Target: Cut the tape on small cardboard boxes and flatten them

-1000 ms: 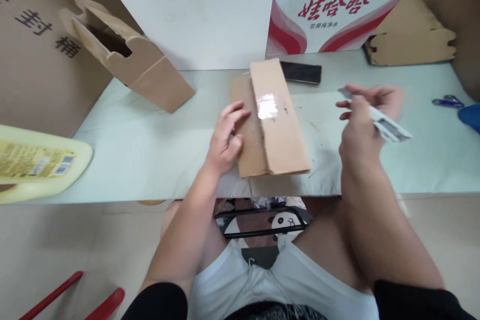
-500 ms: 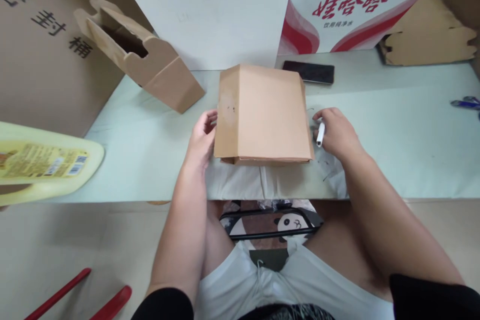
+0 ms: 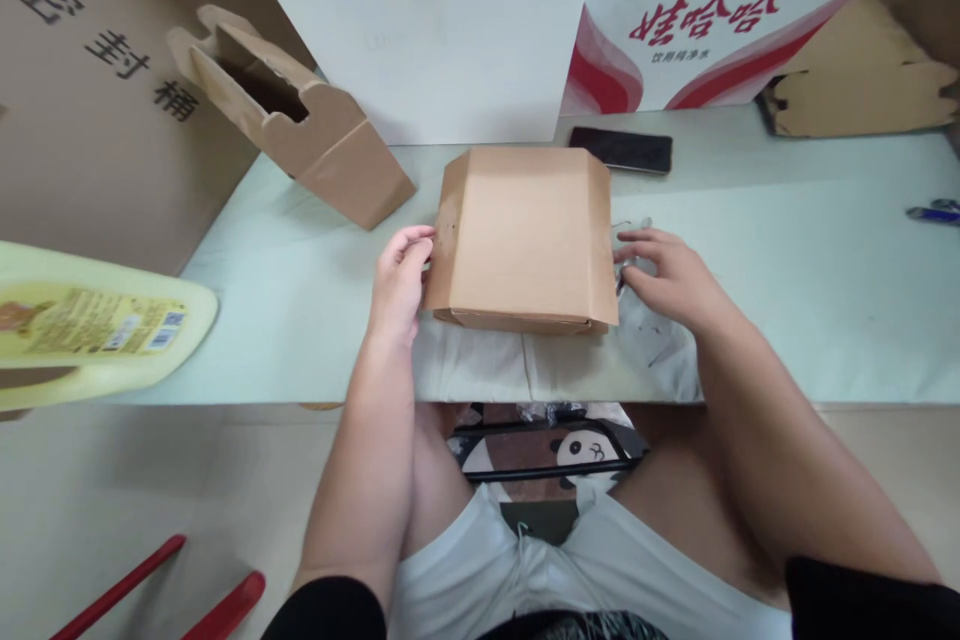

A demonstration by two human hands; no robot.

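A brown cardboard box [image 3: 531, 230] sits on the table in front of me, its lid closed and its side flaps sloping outward. At its left edge, my left hand [image 3: 401, 275] has its fingers curled together, with the fingertips against the left flap. My right hand [image 3: 664, 275] is beside the right flap with fingers apart and fingertips close to the edge; no object shows in it. A crumpled clear plastic bag [image 3: 660, 355] lies below the right hand.
A black phone [image 3: 621, 150] lies behind the box. An upright cardboard carton [image 3: 337, 150] leans at the left, near a pale yellow bottle [image 3: 180, 325]. White boxes [image 3: 442, 40] stand at the back. Folded cardboard [image 3: 862, 100] and a blue pen-like item [image 3: 934, 214] are at the right.
The small white stick-like object seen in my right hand is out of sight now. My right hand has moved left to the box's right flap. The box has turned slightly and its right flap shows more.
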